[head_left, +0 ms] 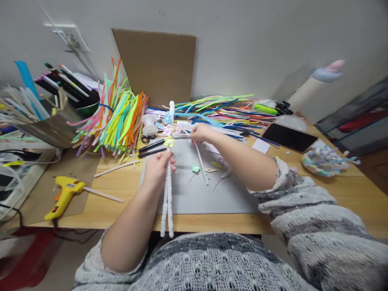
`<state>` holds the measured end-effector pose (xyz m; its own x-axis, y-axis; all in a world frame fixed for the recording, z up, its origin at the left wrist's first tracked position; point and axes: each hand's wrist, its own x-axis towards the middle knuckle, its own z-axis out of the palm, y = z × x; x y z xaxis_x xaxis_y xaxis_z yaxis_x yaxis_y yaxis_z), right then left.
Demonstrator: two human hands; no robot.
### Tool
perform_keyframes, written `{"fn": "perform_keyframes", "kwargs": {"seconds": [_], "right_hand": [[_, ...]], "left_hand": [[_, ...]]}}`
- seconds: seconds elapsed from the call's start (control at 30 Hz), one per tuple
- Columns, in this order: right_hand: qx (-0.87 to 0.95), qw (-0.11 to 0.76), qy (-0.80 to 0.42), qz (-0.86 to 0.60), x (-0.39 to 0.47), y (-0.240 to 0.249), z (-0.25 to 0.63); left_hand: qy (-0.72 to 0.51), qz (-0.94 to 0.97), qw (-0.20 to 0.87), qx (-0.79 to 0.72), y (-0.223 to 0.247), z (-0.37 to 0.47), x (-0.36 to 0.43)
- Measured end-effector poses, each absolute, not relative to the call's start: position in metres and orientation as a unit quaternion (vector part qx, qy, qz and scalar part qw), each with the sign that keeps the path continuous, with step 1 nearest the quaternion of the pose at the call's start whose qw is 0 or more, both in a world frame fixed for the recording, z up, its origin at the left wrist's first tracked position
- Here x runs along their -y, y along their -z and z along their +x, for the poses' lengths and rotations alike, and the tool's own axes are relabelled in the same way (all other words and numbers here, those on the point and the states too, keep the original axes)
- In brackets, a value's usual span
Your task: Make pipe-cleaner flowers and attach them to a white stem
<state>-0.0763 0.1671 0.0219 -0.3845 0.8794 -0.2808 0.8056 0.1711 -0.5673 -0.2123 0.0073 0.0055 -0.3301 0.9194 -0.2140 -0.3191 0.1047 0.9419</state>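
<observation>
My left hand (pixel 158 167) is closed around a white fuzzy pipe-cleaner stem (pixel 168 194), its two wrapped lengths hanging down past the table's front edge. Above my fingers, the stem carries a yellow flower (pixel 169 141), a pink one (pixel 167 129) and a blue one (pixel 167 118). My right hand (pixel 201 133) is over the far edge of the grey mat (pixel 182 198), fingers pinched together; whatever they hold is hidden. A pale stick (pixel 202 163) runs from below these fingers down the mat. A mint-green flower (pixel 195 168) with a thin wire lies between my hands.
Bundled pipe cleaners (pixel 121 121) stand at the left, and loose ones (pixel 212 111) spread along the back. A yellow glue gun (pixel 65 194) lies front left. Black pens (pixel 151 148) are beside the mat. At the right are a phone (pixel 289 136) and a pastel woven piece (pixel 324 161).
</observation>
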Motion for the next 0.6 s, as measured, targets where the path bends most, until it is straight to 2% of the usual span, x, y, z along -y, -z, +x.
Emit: {"fn": "perform_keyframes", "kwargs": {"seconds": [0.1, 0.2, 0.37, 0.43, 0.53, 0.6], "right_hand": [[0.739, 0.067, -0.393, -0.543, -0.171, -0.043, -0.068], [0.734, 0.119, -0.402, -0.534, -0.177, -0.062, -0.054], [0.767, 0.238, -0.261, -0.536, -0.176, -0.093, -0.018], [0.766, 0.325, -0.195, -0.519, -0.164, -0.103, -0.002], [0.785, 0.393, -0.18, -0.445, -0.132, -0.111, 0.018], [0.818, 0.397, -0.174, -0.379, -0.104, -0.109, 0.026]], "left_hand": [[-0.621, 0.284, 0.499, -0.534, -0.003, -0.212, -0.007], [-0.633, 0.292, 0.496, -0.517, -0.001, -0.211, -0.006], [-0.632, 0.314, 0.486, -0.515, -0.004, -0.205, -0.002], [-0.627, 0.321, 0.483, -0.521, -0.005, -0.202, 0.0], [-0.617, 0.33, 0.492, -0.518, -0.006, -0.196, 0.003], [-0.598, 0.335, 0.513, -0.516, -0.006, -0.191, 0.005]]}}
